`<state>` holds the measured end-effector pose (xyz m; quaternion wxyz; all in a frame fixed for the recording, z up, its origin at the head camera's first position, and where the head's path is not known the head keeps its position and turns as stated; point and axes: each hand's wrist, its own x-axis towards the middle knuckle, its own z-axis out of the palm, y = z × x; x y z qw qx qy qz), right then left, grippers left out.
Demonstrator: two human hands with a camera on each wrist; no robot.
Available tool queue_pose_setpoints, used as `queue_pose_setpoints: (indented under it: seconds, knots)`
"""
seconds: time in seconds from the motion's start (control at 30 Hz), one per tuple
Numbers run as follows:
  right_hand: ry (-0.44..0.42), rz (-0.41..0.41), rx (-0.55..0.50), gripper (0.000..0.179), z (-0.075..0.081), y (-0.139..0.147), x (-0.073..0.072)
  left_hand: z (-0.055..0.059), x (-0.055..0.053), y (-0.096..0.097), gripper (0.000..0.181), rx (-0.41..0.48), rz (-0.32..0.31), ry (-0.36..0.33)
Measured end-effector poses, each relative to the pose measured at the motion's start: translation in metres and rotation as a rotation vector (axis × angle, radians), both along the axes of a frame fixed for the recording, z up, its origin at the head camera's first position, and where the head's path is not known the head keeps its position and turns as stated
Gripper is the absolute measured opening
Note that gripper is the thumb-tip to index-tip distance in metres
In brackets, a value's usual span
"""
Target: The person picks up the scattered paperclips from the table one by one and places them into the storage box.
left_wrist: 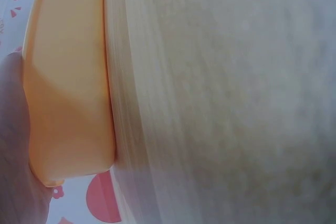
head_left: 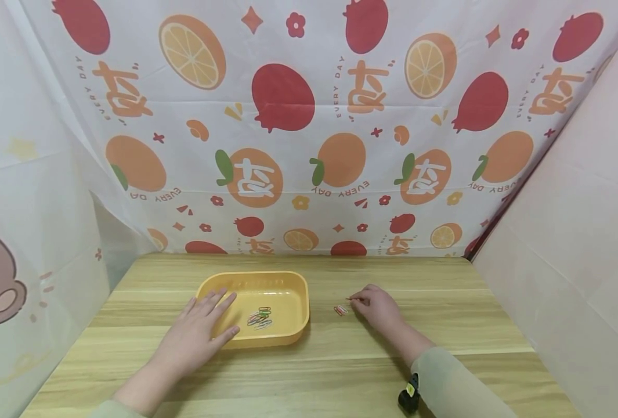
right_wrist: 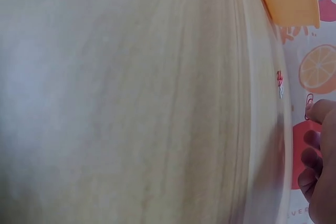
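My right hand (head_left: 378, 309) pinches a red paper clip (right_wrist: 308, 106) between thumb and fingertips, held above the table in the right wrist view. Just left of that hand, a few loose paper clips (head_left: 340, 310), red and white, lie on the wood. A yellow plastic tray (head_left: 294, 337) stands to the left, with a small heap of coloured paper clips (head_left: 260, 318) on its floor. Over the tray's left rim rests my left hand (head_left: 198, 331), fingers spread and fairly straight. In the left wrist view, part of that hand shows beside the tray's outer wall (left_wrist: 73, 93).
The wood-grain table (head_left: 288, 383) meets a fruit-printed cloth (head_left: 340, 220) along its back edge. Pale cloth walls (head_left: 564, 244) close in both sides. A black wrist camera (head_left: 408, 397) sits at the right sleeve.
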<state>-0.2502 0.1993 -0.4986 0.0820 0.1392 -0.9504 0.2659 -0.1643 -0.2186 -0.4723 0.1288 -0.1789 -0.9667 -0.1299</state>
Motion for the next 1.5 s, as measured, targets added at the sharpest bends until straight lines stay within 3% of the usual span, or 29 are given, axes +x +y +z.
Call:
queue_pose_setpoints:
  seconds: [0.17,0.37,0.67,0.87,1.13,1.5]
  knots:
    - [0.026,0.03,-0.015,0.011,0.004,-0.004,-0.002,0.0,0.001,-0.001,0.072,0.004,0.001,0.016]
    - [-0.015,0.069,-0.081,0.014,0.018,-0.021,-0.003,0.0,0.001,-0.001,0.072,-0.002,0.002,0.011]
    - [0.023,0.149,-0.201,0.013,0.034,-0.068,-0.005,-0.001,0.004,0.001,0.072,0.002,0.002,0.032]
    - [-0.005,0.173,-0.249,0.014,0.044,-0.104,-0.004,-0.002,0.005,0.002,0.071,0.01,-0.002,0.05]
    - [-0.062,0.182,-0.269,0.017,0.053,-0.14,0.0,0.001,0.005,0.001,0.072,-0.005,0.004,0.032]
    - [-0.027,0.226,-0.181,0.014,0.056,-0.165,0.003,0.0,0.003,0.001,0.071,-0.008,0.008,0.023]
